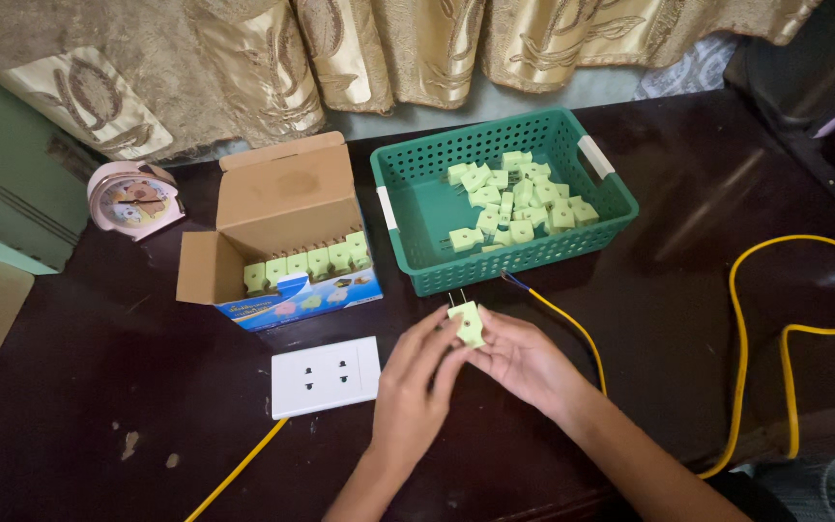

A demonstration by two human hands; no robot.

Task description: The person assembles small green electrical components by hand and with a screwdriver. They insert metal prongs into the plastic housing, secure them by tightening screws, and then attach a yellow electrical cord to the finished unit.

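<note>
Hands meet over the dark wooden desk point(688, 242): left hand point(413, 391) and right hand point(524, 362) both pinch one pale green two-pin plug adapter point(467, 323), prongs up, just in front of the green perforated plastic basket point(417, 208) holding a heap too jumbled to count. Six more stand in the open cardboard box point(282, 198). One white double wall socket point(326, 375) lies beside the left hand, one yellow cable point(741, 338) loops right.

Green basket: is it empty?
No, the green basket holds a loose pile of pale green plug adapters toward its right side.
</note>
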